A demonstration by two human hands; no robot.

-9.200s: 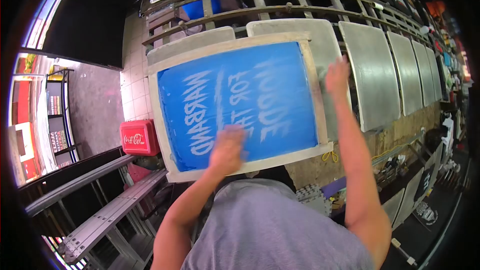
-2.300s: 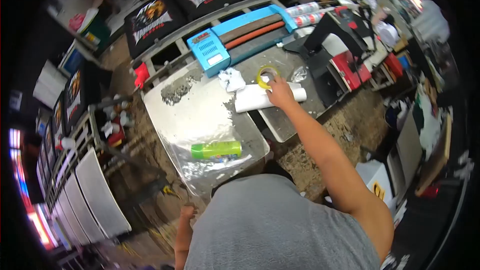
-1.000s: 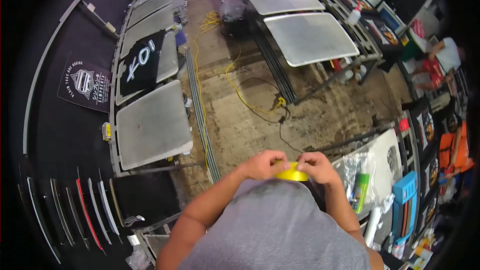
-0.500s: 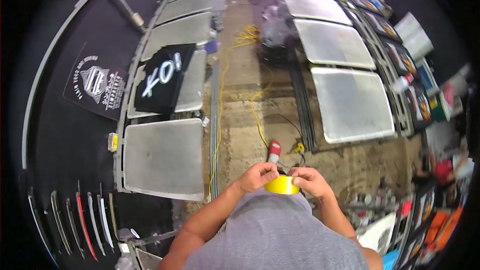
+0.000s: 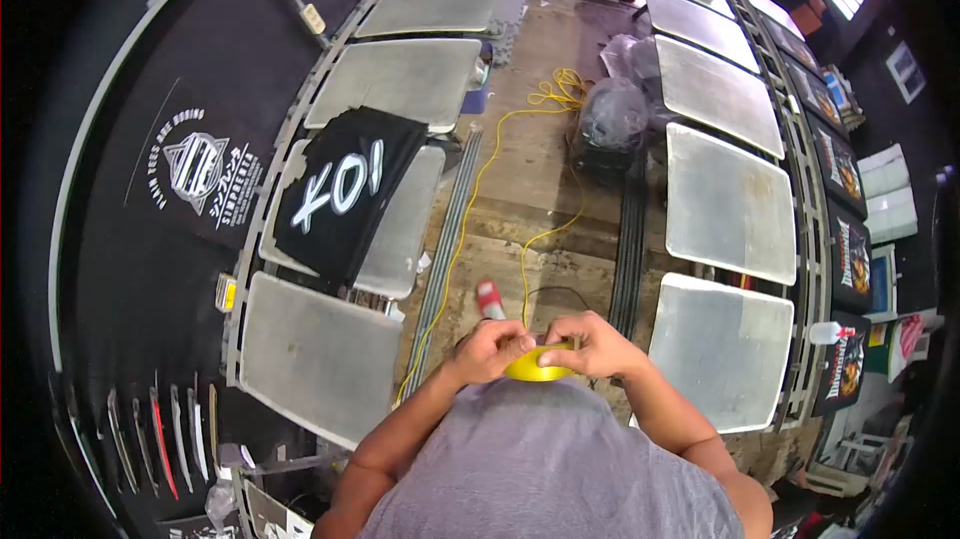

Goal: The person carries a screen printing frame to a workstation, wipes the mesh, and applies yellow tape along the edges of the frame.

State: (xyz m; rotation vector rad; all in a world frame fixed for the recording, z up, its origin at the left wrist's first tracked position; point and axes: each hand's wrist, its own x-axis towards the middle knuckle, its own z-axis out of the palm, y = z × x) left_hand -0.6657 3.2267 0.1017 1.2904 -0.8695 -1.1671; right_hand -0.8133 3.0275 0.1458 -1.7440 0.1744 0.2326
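Note:
In front of my grey shirt I hold a roll of yellow tape (image 5: 537, 367) with both hands. My right hand (image 5: 592, 345) grips its right side, the thumb pressed on the roll. My left hand (image 5: 490, 351) is closed, thumb and fingertips pinched together at the roll's left edge. Whether those fingertips hold a loose end of tape cannot be seen.
Rows of pale flat boards (image 5: 320, 354) line the left and right (image 5: 720, 349) of a worn walkway. A black cloth with white lettering (image 5: 345, 194) lies on the left row. A yellow cord (image 5: 487, 159) runs along the floor near a plastic-wrapped bundle (image 5: 612, 114).
My view has swung to the right, and I stand closer to the right-hand boards. The tape roll has tilted flatter between my hands, with my right fingers now over its top.

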